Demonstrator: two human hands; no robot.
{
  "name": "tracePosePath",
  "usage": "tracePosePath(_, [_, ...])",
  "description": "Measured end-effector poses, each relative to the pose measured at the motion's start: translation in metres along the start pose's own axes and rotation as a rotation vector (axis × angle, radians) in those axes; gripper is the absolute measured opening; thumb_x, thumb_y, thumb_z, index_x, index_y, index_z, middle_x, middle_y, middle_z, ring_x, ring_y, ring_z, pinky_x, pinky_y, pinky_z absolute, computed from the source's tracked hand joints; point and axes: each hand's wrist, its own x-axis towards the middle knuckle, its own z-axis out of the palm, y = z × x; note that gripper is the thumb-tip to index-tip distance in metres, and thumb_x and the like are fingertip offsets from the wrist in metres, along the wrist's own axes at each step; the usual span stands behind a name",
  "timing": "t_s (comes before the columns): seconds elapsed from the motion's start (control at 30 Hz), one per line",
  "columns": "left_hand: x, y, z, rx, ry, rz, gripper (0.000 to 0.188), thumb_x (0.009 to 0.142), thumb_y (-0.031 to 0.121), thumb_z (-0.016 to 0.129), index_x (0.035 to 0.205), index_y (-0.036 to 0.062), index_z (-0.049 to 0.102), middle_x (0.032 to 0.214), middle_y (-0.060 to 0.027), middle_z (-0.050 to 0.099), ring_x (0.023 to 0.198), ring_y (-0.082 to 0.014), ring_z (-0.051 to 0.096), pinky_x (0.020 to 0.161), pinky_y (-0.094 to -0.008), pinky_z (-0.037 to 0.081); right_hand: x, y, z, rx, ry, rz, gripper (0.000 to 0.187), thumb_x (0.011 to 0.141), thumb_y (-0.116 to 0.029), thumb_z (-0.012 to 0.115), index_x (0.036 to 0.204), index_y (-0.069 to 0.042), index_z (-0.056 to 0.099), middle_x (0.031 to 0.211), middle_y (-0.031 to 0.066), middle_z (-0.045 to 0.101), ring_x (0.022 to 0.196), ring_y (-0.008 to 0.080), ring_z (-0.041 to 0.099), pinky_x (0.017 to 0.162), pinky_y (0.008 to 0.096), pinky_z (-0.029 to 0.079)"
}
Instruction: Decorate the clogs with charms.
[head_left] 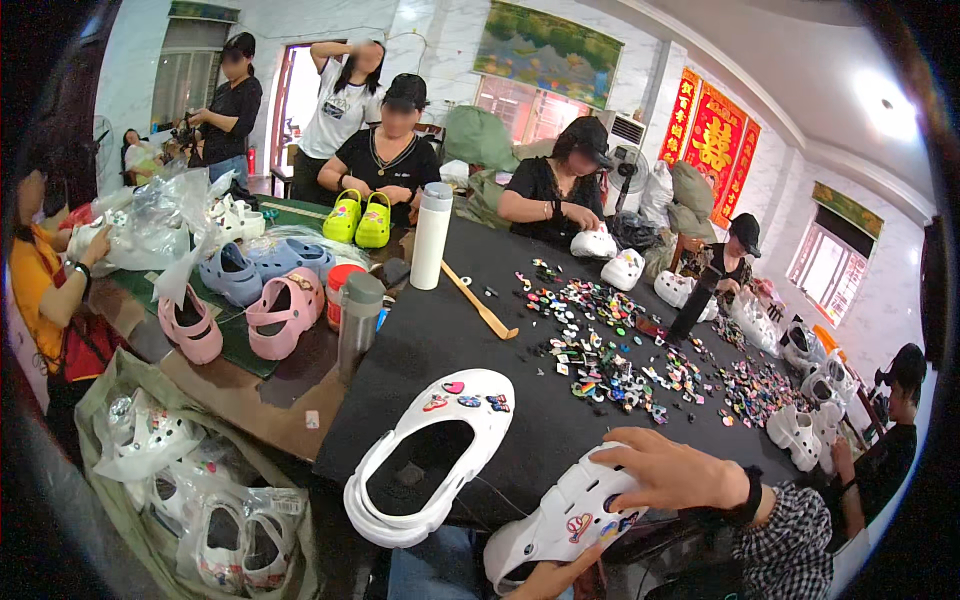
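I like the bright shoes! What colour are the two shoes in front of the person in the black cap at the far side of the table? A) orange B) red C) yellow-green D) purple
C: the pair of clogs standing on the table right in front of that person is a bright yellow-green, while the clogs nearer the left are blue and pink.

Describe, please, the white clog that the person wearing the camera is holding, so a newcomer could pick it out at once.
Start at the long black table strewn with small colourful charms. At its near edge, the right hand presses on a white clog and the left hand supports it below. Unlike the empty white clog lying beside it, this one is held off the table.
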Motion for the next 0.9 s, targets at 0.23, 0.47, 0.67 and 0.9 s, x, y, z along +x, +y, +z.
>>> tracePosePath(0.23, [-0.005,0.038,0.011,-0.056,0.02,-0.141,0.037,0.095,0.013,0.058,0.128,-0.0023,0.051,0.122,-0.0087,0.057,0.11,-0.0174,0.053,0.095,-0.0312,0.043,0.012,0.017,-0.002,-0.098,-0.015,-0.126,0.063,0.083,-0.041,0.068,0.131,-0.005,0.048,0.13,0.027,0.045,0.121,0.0432,0.046,0.103,0.0452,0.039])
tracePosePath(0.47, [-0.001,0.03,0.003,-0.186,0.06,-0.446,0.039,0.091,0.011,0.064,0.126,-0.0018,0.053,0.117,-0.0057,0.059,0.102,-0.0131,0.055,0.087,-0.0269,0.045,0.016,0.028,0.0,0.032,0.02,-0.073,0.062,0.082,-0.035,0.069,0.132,-0.004,0.049,0.132,0.0222,0.046,0.124,0.0393,0.045,0.104,0.042,0.038])
tracePosePath(0.67, [-0.005,0.034,0.006,-0.204,0.151,-0.465,0.033,0.09,0.01,0.063,0.12,-0.002,0.056,0.111,-0.0043,0.061,0.096,-0.0113,0.055,0.081,-0.0256,0.045,0.018,0.023,0.003,0.129,0.028,-0.05,0.057,0.082,-0.034,0.068,0.127,-0.003,0.054,0.132,0.02,0.048,0.126,0.0367,0.044,0.105,0.0398,0.037])
tracePosePath(0.9, [-0.007,0.042,0.013,-0.147,0.165,-0.421,0.035,0.091,0.008,0.058,0.123,-0.0039,0.054,0.118,-0.0075,0.059,0.106,-0.0154,0.056,0.092,-0.0284,0.043,0.013,0.036,0.017,0.237,0.144,-0.076,0.059,0.08,-0.035,0.07,0.127,-0.002,0.056,0.136,0.0219,0.046,0.129,0.0378,0.04,0.108,0.0397,0.034])
